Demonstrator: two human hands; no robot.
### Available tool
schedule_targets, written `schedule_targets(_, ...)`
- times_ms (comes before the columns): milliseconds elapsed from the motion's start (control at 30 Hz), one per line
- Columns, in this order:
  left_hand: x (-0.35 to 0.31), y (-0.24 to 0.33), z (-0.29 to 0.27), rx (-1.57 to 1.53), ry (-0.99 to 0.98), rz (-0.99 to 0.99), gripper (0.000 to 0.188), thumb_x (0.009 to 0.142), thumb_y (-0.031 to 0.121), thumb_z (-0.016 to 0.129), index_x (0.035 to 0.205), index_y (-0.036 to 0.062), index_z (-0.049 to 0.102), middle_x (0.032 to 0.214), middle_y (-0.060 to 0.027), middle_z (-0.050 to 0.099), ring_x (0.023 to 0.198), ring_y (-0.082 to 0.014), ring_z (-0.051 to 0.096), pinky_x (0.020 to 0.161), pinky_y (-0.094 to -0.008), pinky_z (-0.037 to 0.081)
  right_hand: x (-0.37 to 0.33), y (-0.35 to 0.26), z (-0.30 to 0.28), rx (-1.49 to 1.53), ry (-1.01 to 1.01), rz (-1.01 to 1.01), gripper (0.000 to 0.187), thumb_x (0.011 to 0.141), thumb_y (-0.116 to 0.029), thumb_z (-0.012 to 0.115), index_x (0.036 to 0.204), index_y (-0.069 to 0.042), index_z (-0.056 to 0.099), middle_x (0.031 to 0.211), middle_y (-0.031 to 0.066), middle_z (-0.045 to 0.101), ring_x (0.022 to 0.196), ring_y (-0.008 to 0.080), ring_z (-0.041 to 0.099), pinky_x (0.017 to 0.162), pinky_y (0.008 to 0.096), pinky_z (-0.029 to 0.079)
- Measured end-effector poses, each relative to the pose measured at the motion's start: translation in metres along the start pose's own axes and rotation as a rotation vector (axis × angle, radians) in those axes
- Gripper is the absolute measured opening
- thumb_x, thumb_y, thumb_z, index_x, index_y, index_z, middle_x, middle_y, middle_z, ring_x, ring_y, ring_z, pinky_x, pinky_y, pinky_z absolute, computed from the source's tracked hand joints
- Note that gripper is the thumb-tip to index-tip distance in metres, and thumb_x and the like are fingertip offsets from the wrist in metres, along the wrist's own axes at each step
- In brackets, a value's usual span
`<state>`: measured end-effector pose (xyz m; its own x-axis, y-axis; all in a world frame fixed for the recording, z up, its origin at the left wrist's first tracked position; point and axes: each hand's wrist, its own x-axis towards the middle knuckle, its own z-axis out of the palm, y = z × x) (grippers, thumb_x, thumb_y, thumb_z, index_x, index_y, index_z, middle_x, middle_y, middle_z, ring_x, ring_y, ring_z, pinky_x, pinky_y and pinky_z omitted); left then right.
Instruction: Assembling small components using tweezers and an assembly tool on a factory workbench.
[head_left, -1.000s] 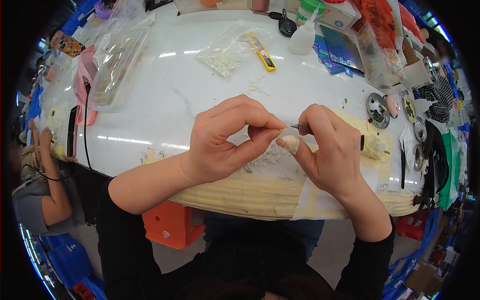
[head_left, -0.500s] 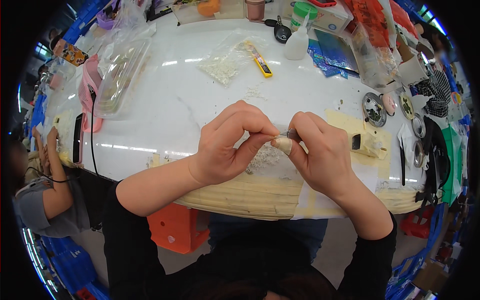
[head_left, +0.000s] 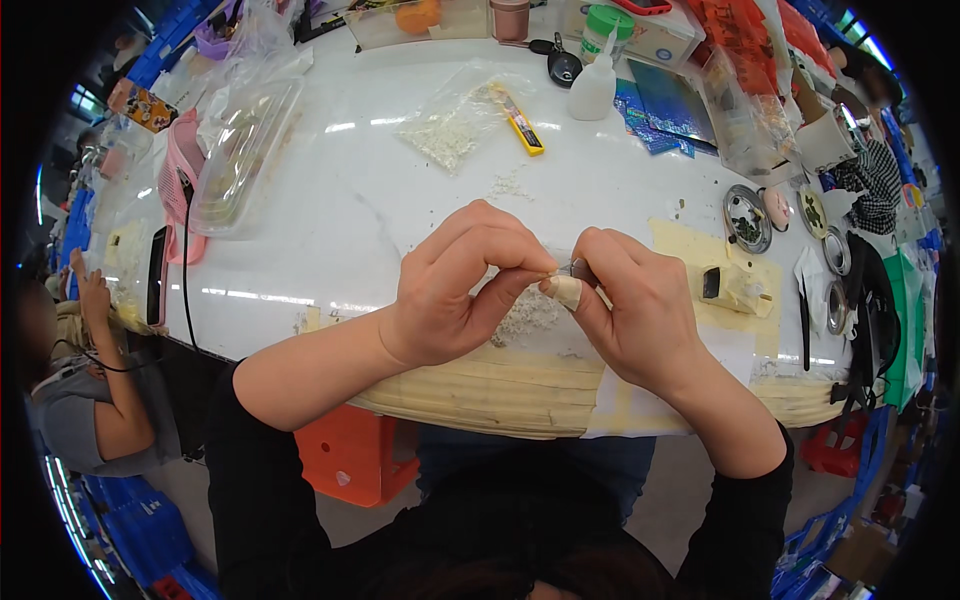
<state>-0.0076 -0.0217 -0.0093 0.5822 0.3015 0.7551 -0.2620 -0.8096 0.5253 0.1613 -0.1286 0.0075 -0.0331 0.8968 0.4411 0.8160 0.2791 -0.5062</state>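
My left hand (head_left: 455, 290) is closed in a pinch, thumb against forefinger, over the near part of the table. What sits between those fingertips is too small to name. Close against it, my right hand (head_left: 645, 305) grips a small grey metal blade (head_left: 579, 268), mostly covered by the fingers. The blade's tip meets the left fingertips. Beige tape wraps the right thumb. Below both hands lies a heap of white shavings (head_left: 530, 314), partly hidden by them.
A clear bag of white flakes (head_left: 445, 140) and a yellow blade case (head_left: 519, 122) lie farther back. A white squeeze bottle (head_left: 595, 88) stands at back right. To the right are a taped block (head_left: 738, 288) and round metal dishes (head_left: 748, 220). Another person (head_left: 105, 400) sits at left.
My right hand has shifted very slightly left, and the blade has turned a little at the left fingertips. The person at left has moved their hands.
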Motion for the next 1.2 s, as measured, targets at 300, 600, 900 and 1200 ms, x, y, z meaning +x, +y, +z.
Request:
schedule_targets(300,0.0008,-0.0013,0.0002,0.029,0.011,0.045,0.019,0.079,-0.006,0.071,0.095,0.0009,0.064,0.087,-0.008,0.063,0.076,-0.0208,0.06,0.063,-0.0293,0.048,-0.0005,0.0005,-0.0017,0.001,-0.008,-0.005,0.016,0.079,-0.013,0.068,0.08,-0.008,0.053,0.063,0.004,0.052,0.05,0.0227,0.054,0.044,0.0343,0.041)
schedule_targets(600,0.0014,-0.0019,-0.0011,0.073,0.003,0.099,0.019,0.079,-0.005,0.072,0.095,0.0012,0.063,0.086,-0.0079,0.062,0.074,-0.0201,0.059,0.061,-0.0282,0.047,-0.0023,0.0007,-0.0024,0.026,-0.013,-0.015,0.015,0.077,-0.013,0.069,0.082,-0.009,0.056,0.063,0.0031,0.051,0.049,0.021,0.053,0.043,0.0334,0.041)
schedule_targets(900,0.0005,-0.0016,0.0004,0.053,0.029,0.085,0.019,0.078,-0.005,0.073,0.094,0.0013,0.064,0.086,-0.0075,0.062,0.073,-0.0196,0.059,0.06,-0.0278,0.047,-0.0012,0.0019,-0.0016,-0.032,0.044,-0.056,0.024,0.078,-0.02,0.074,0.079,-0.01,0.053,0.064,0.0027,0.05,0.05,0.0199,0.053,0.042,0.0322,0.04)
schedule_targets(1200,0.0004,-0.0016,0.0002,0.056,0.024,0.1,0.02,0.077,-0.005,0.073,0.094,0.0015,0.064,0.085,-0.0073,0.061,0.073,-0.0196,0.058,0.06,-0.0277,0.047,-0.0023,0.003,0.0002,-0.033,0.031,-0.058,0.026,0.079,-0.023,0.074,0.08,-0.009,0.052,0.065,0.0031,0.05,0.051,0.0205,0.053,0.043,0.0327,0.041)
